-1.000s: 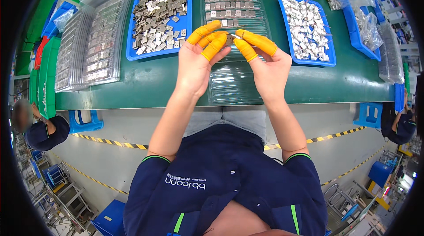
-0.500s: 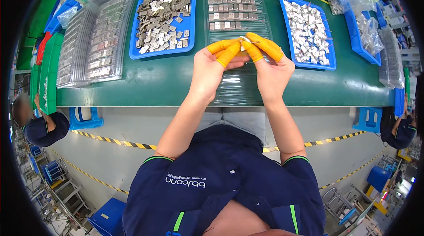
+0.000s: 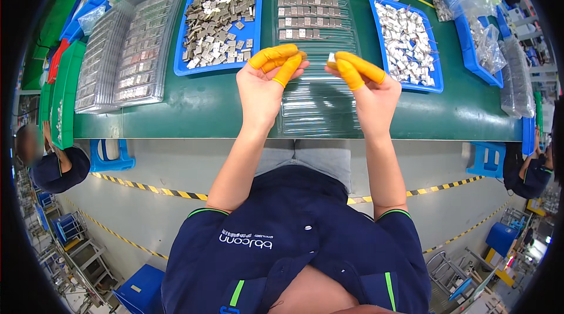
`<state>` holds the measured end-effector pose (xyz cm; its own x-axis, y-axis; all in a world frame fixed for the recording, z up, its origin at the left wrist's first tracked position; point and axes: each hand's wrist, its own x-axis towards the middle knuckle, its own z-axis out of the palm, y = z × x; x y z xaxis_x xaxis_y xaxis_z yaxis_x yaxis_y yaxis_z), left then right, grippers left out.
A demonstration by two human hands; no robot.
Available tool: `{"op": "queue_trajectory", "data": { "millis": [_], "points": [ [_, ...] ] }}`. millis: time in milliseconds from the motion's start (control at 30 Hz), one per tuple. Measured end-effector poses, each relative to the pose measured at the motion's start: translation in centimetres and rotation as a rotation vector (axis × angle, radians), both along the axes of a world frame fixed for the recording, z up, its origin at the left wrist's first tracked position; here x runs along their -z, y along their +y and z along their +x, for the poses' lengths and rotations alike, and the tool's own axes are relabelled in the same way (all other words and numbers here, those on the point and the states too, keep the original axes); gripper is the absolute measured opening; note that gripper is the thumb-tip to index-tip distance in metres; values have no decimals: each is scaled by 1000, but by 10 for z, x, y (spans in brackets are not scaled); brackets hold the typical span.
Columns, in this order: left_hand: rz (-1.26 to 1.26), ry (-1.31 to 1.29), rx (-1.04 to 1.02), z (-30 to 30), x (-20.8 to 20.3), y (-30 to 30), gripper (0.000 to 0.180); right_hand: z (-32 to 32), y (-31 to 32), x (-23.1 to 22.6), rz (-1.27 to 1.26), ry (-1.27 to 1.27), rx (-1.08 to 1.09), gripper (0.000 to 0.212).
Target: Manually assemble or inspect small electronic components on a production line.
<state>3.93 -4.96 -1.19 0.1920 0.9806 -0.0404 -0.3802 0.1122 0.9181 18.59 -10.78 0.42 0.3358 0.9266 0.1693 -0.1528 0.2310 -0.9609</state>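
Several clear blister trays (image 3: 166, 61), carrying rows of metal pieces, stand stacked at the left; beside them a blue tray (image 3: 258, 17) holds a loose heap of metal USB plugs (image 3: 205, 49), which look light and rigid, probably a little slick on their flat faces, so a pinch across the two long edges should serve well; the left hand (image 3: 261, 82), its fingertips in yellow finger cots, is closed in a pinch on a small dark piece (image 3: 303, 55), mostly hidden, above the ribbed clear tray (image 3: 317, 114); that tray seems thin and flexible, best lifted by its rim, and its upper grooves bear rows of plugs.

Just across a narrow gap, the right hand (image 3: 376, 88) grasps a small pale-faced piece (image 3: 331, 57) between thumb and fingers, also above the ribbed tray; it seems light and stiff, and the exposed end leaves little to hold, so the sides are the sensible grip; farther right, a second blue tray (image 3: 426, 87) holds white connector pieces (image 3: 405, 38); these look feather-light, with slim leads that could bend, so they are better taken by the white body.
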Motion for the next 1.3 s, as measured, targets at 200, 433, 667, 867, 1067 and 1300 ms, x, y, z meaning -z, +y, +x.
{"op": "queue_trajectory", "data": {
  "millis": [200, 433, 667, 867, 1067, 1300],
  "points": [
    [-36, 44, 22, -2, 2, -4, 23, -1, 7, -1, -81, -12, 23, 23],
    [-22, 50, 71, 0, 3, -10, 26, -3, 7, 6, -130, -33, 20, 22],
    [15, 65, 67, 0, 7, -8, 24, -1, 8, 4, -153, -30, 73, 21],
    [42, 65, 45, -3, 10, -10, 23, 2, 4, 3, -267, -40, -74, 21],
    [150, 97, 88, -9, 7, -11, 21, -1, 0, 3, -262, 20, -166, 23],
    [96, 57, 404, -20, 1, -12, 19, 15, -8, -6, -395, 80, -427, 25]
  ]
}}
